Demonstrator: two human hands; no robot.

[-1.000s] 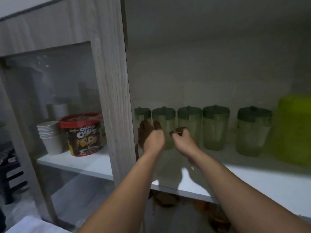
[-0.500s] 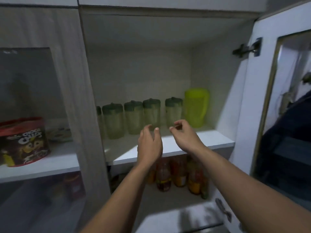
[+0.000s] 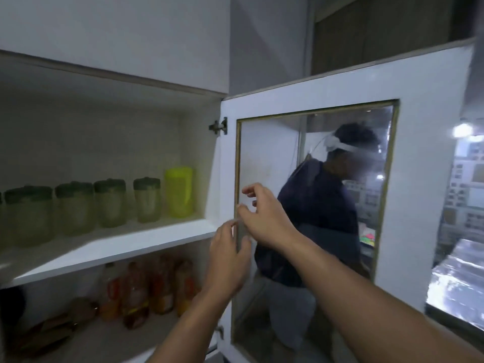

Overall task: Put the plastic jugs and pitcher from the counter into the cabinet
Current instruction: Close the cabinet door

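Observation:
Several pale green plastic jugs (image 3: 111, 203) with dark green lids stand in a row on the cabinet's upper shelf (image 3: 110, 247). A bright yellow-green pitcher (image 3: 179, 191) stands at the row's right end, by the cabinet's side wall. The white cabinet door (image 3: 424, 179) with a glass pane stands swung out on the right. My left hand (image 3: 227, 255) and my right hand (image 3: 264, 216) are raised in front of the door's hinge side, fingers apart, holding nothing. Both are off the shelf and to the right of the pitcher.
The lower shelf (image 3: 110, 341) holds several bottles of orange-brown liquid (image 3: 136, 292) and dark packets at the left. A hinge (image 3: 218, 126) sits at the door's top corner. The glass pane (image 3: 314, 205) reflects a person in dark clothing. A shiny counter surface (image 3: 461, 284) lies at far right.
The view has swung right, from the jugs to the swung-out door. Both hands drew back off the shelf and moved right, now in front of the door's hinge side.

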